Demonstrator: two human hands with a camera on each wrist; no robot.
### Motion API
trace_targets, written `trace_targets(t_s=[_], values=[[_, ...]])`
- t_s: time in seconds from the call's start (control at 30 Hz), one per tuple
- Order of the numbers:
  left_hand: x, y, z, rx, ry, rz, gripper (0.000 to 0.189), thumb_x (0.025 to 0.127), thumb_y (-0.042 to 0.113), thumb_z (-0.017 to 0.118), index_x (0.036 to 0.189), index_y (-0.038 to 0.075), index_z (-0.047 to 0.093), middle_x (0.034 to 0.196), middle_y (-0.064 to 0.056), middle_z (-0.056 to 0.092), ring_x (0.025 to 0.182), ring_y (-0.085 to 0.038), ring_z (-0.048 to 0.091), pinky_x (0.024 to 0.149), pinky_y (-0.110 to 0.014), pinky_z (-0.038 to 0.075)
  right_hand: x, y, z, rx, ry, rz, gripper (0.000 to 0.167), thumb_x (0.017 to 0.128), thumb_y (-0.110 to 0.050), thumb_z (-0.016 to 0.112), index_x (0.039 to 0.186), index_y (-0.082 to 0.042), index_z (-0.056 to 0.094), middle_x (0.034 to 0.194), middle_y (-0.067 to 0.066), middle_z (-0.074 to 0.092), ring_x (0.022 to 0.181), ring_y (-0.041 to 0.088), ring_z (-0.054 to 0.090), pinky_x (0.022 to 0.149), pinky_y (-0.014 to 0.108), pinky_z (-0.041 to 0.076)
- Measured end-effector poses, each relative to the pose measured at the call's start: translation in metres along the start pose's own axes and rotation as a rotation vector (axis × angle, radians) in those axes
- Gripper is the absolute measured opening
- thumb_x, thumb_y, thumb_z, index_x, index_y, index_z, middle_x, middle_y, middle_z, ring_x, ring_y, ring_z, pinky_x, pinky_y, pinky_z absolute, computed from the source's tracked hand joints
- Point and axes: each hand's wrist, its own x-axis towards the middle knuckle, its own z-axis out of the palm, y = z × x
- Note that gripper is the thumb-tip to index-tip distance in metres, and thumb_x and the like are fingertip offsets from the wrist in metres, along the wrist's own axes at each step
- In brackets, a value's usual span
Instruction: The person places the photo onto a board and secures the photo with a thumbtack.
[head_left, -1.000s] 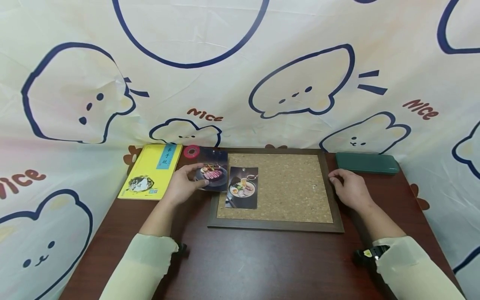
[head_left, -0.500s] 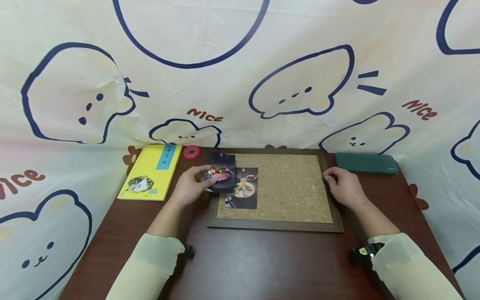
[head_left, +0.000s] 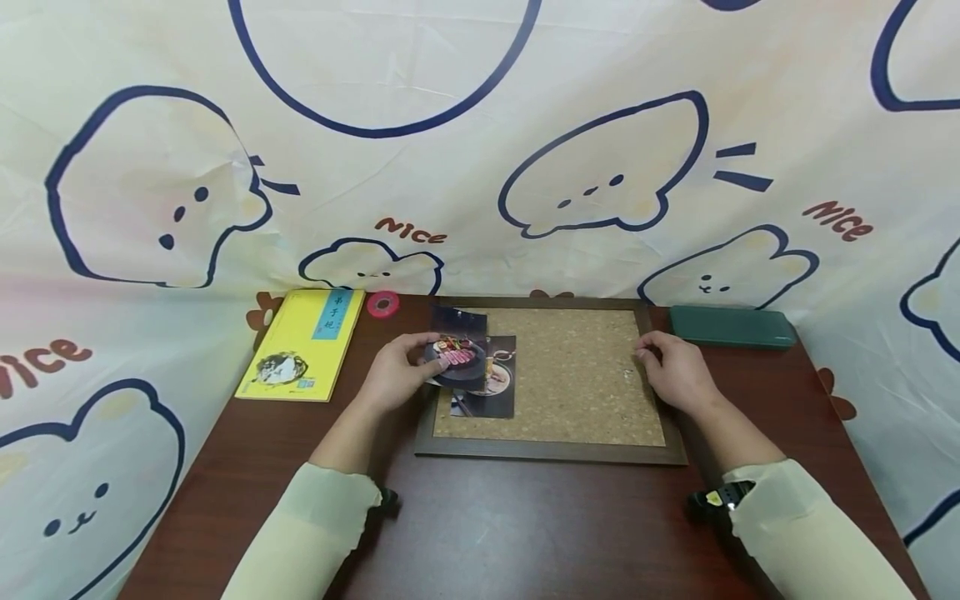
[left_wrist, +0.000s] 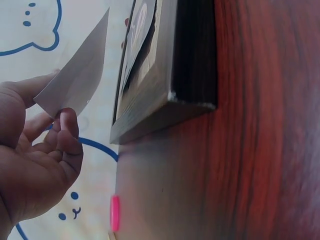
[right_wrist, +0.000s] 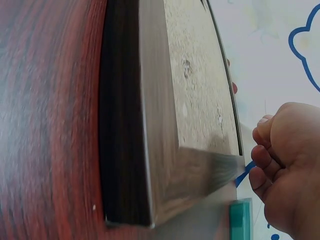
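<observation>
In the head view my left hand [head_left: 397,371] pinches a photo card [head_left: 467,354] of a meat dish on a dark plate. The card's pale back [left_wrist: 77,75] faces the left wrist camera, tilted and raised above the frame. Below it, partly covered, a second photo [head_left: 497,404] of a noodle bowl lies on the cork board [head_left: 577,383], which has a brown wooden frame [head_left: 551,451]. My right hand [head_left: 678,372] hovers by the board's right edge, fingers curled and thumb against the index finger. Whether anything small sits between those fingertips [right_wrist: 265,122] is hidden.
A yellow book [head_left: 303,346] lies at the left of the brown table [head_left: 495,533]. Beside it is a pink-red ring-shaped item [head_left: 383,304]. The dark green case [head_left: 732,327] stands at the back right. A patterned cloth [head_left: 480,183] hangs behind.
My left hand has carried the meat-dish photo rightward, from beside the board to over its left part, covering more of the noodle photo. My right hand has shifted left over the frame's right edge.
</observation>
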Motion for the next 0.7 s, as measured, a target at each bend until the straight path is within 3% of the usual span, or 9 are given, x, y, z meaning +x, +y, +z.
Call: trace_targets(t_s=[0.23,0.53,0.7], values=[[0.000,0.009,0.009,-0.017,-0.012,0.012,0.045,0.092,0.027,0.080,0.135,0.018,0.068,0.114,-0.009,0.062,0.094,-0.026,0.055,0.067,-0.035,0.047,0.004,-0.007,0.004,0.037,-0.001,-0.012,0.013,0.104,-0.009,0.061,0.111,-0.002,0.069,0.111,0.020,0.071,0.104,0.039,0.066,0.087,0.058,0.051],[0.002,0.014,0.025,-0.037,-0.018,0.072,0.046,0.090,0.023,0.082,0.133,0.015,0.070,0.106,-0.008,0.063,0.084,-0.022,0.057,0.062,-0.031,0.048,0.010,-0.018,0.011,0.035,-0.015,-0.033,0.011,0.103,-0.009,0.061,0.108,-0.005,0.070,0.103,0.014,0.071,0.086,0.027,0.063,0.078,0.048,0.052],[0.003,0.015,0.034,-0.071,-0.033,0.083,0.046,0.089,0.023,0.083,0.133,0.015,0.070,0.103,-0.008,0.063,0.081,-0.020,0.058,0.060,-0.032,0.048,0.014,-0.025,0.016,0.043,-0.014,-0.035,0.010,0.103,-0.009,0.061,0.108,-0.006,0.070,0.102,0.014,0.072,0.083,0.026,0.063,0.075,0.047,0.052]])
